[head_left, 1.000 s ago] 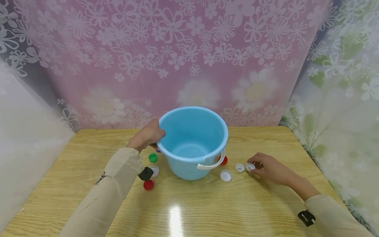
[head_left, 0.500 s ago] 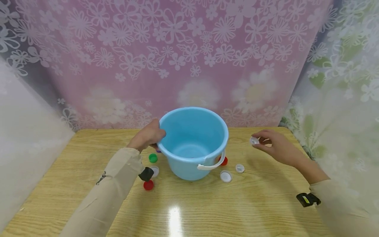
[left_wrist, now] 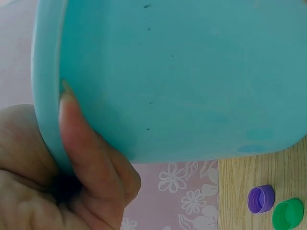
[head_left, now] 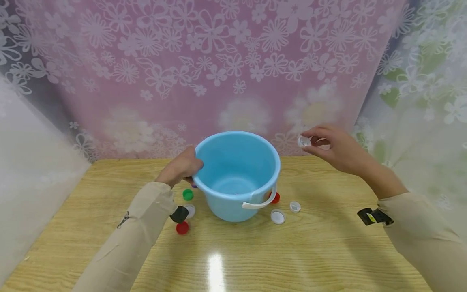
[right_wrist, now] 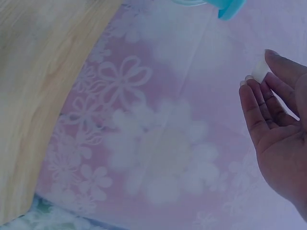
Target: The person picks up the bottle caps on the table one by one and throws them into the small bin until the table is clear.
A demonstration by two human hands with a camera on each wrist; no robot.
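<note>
A light blue bucket (head_left: 233, 209) with a white handle (head_left: 260, 202) stands tilted toward me at mid-table. My left hand (head_left: 182, 165) grips its left rim; in the left wrist view the fingers (left_wrist: 79, 129) curl over the edge. Right of the bucket and raised above the tabletop, my right hand (head_left: 333, 147) pinches a white bottle cap (head_left: 304, 141) between thumb and fingertips. That cap (right_wrist: 260, 71) shows as a pale sliver in the right wrist view. Two white caps lie to the bucket's right, one larger (head_left: 278, 217) and one smaller (head_left: 295, 207).
Beside the bucket's right wall is a red cap (head_left: 275, 198). Left of it lie a green cap (head_left: 187, 194), a white cap (head_left: 190, 211), another red cap (head_left: 182, 228) and a purple cap (left_wrist: 261, 199). A flowered pink curtain (head_left: 175, 101) hangs behind the wooden table (head_left: 109, 194).
My right hand has picked a white cap off the table beside the smaller white one and lifted it up and slightly leftward. The left hand and bucket stay put.
</note>
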